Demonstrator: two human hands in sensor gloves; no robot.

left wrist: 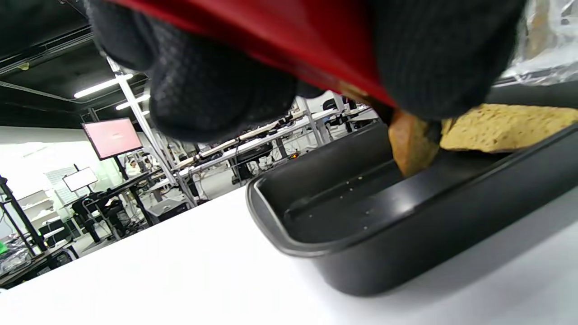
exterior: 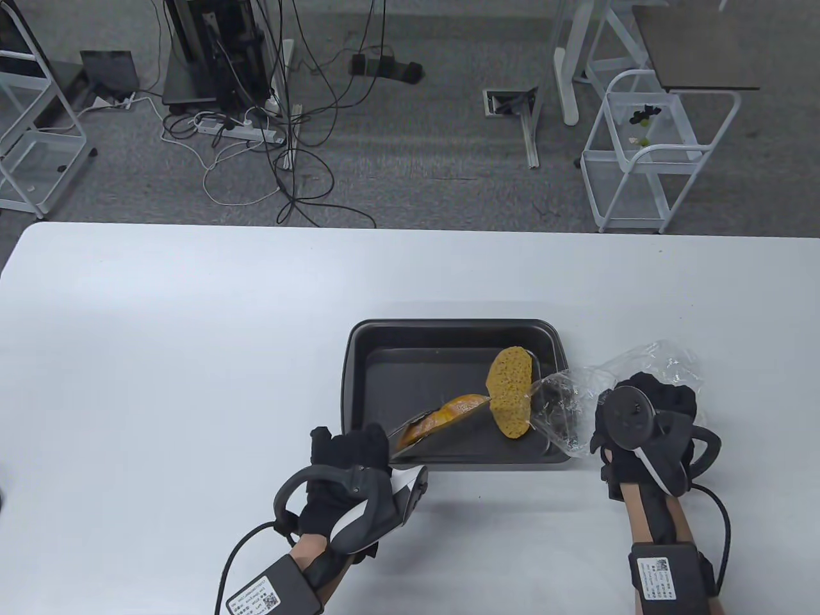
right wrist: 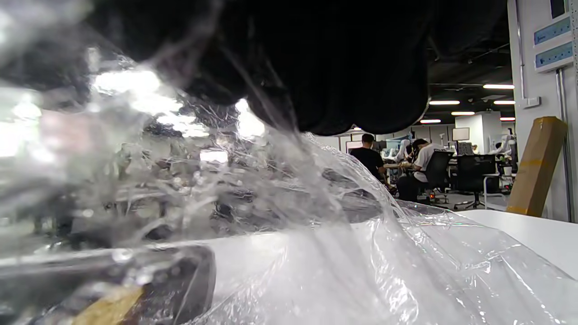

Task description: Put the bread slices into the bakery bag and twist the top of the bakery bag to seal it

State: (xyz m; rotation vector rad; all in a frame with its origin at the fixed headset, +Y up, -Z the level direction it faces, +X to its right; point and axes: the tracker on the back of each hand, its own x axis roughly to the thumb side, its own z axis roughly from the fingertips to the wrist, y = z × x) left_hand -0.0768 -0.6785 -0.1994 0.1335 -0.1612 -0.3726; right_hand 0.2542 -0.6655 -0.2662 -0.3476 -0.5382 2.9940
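Note:
A black baking tray (exterior: 384,378) sits in the middle of the white table. One bread slice (exterior: 509,400) stands tilted at the tray's right side, its lower edge at the mouth of the clear bakery bag (exterior: 567,416). My right hand (exterior: 660,391) grips the bunched bag just right of the tray. A second slice (exterior: 442,415), with an orange crust, leans over the tray's front edge, pinched by my left hand (exterior: 378,443). In the left wrist view the fingers (left wrist: 216,90) clamp that crust (left wrist: 408,144). The right wrist view is filled with crumpled bag film (right wrist: 361,253).
The table (exterior: 160,359) stretches wide to the left and behind the tray. Beyond its far edge are floor cables (exterior: 295,160), a power strip (exterior: 237,131) and a white wire cart (exterior: 653,154).

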